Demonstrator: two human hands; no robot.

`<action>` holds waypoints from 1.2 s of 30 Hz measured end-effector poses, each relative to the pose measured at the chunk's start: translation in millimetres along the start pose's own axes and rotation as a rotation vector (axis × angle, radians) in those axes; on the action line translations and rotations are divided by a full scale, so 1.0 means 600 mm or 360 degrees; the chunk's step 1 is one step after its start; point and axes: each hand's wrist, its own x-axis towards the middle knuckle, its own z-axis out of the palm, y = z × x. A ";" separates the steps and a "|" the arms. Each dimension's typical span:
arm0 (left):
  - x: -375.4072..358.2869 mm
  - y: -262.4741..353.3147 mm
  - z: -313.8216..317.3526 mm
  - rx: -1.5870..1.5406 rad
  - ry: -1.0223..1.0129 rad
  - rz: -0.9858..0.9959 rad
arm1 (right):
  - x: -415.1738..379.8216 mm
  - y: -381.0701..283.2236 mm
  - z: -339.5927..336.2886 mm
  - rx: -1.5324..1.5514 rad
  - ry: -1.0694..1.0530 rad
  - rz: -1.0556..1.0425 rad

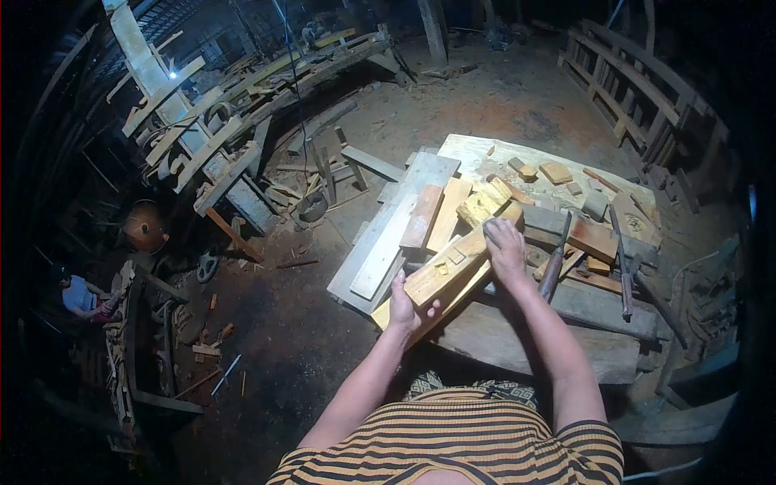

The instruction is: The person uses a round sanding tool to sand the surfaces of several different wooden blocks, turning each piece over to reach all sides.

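Note:
My left hand (403, 304) is wrapped round the near end of a squared wooden block (440, 273), thumb on one side and fingertips showing on the other. A small square outline and a pale notch mark the block's upper face. At its far end my right hand (507, 246) presses down with curled fingers over a small dark piece; I cannot tell what that piece is. Beneath the block lies a longer yellowish board (461, 304). A rough yellow wood piece (482, 202) sits just beyond the right hand.
Chisel-like tools with wooden handles (551, 275) (626, 295) lie right of my right arm. Wood offcuts (556, 172) are scattered on the plywood sheet (465, 147). Grey planks (380, 263) extend leftward. A person (79, 295) is at the far left, near a wood-laden bench (275, 77).

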 end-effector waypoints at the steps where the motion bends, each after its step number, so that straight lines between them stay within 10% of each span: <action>1: 0.000 0.000 -0.001 -0.0030 -0.0025 -0.0006 | -0.002 -0.018 0.001 -0.0098 0.0070 0.0005; 8: 0.023 -0.014 0.008 -0.0206 0.0295 0.0195 | -0.084 -0.156 -0.028 0.0386 -0.0479 -0.0897; 17: 0.003 -0.004 0.003 -0.0055 0.0038 -0.0010 | 0.057 -0.004 0.024 -0.0172 0.0020 -0.0098; 26: 0.002 -0.001 0.016 -0.0559 0.0352 -0.0057 | -0.058 -0.183 0.000 0.0459 -0.0404 -0.0989; 36: 0.002 -0.003 0.002 -0.0028 0.0068 0.0013 | 0.069 -0.021 0.014 -0.0045 -0.0087 -0.0159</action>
